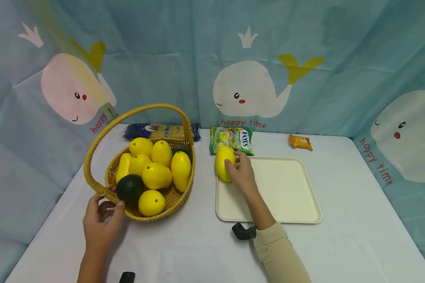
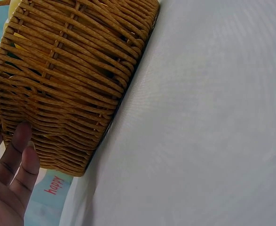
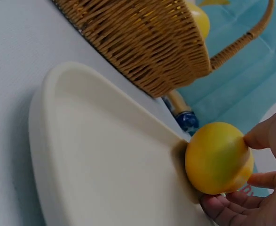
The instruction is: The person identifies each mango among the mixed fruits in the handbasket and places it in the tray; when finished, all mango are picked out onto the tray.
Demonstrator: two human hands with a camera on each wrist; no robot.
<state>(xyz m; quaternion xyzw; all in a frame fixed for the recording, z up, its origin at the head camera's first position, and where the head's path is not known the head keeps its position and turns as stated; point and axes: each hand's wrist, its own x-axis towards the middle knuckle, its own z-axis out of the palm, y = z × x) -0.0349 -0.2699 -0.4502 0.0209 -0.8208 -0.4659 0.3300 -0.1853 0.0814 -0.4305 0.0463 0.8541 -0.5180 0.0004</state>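
Note:
A yellow mango [image 1: 224, 167] sits over the far left corner of a cream tray [image 1: 281, 190], held between the thumb and fingers of my right hand [image 1: 243, 173]. In the right wrist view the mango [image 3: 215, 157] appears right at the tray's surface [image 3: 109, 155]; whether it bears weight there I cannot tell. My left hand [image 1: 100, 222] grips the near left rim of a wicker basket [image 1: 178, 204], by the foot of its handle. Inside the basket lie several yellow fruits [image 1: 157, 175] and one dark green avocado [image 1: 130, 188], which is nearest that hand.
Behind the basket lies a blue pasta packet [image 1: 163, 131]. A green Fox's sweets bag [image 1: 246, 137] is just beyond the tray, and a small orange packet [image 1: 300, 142] lies farther right. A whale-print curtain [image 1: 170, 78] hangs along the table's back edge.

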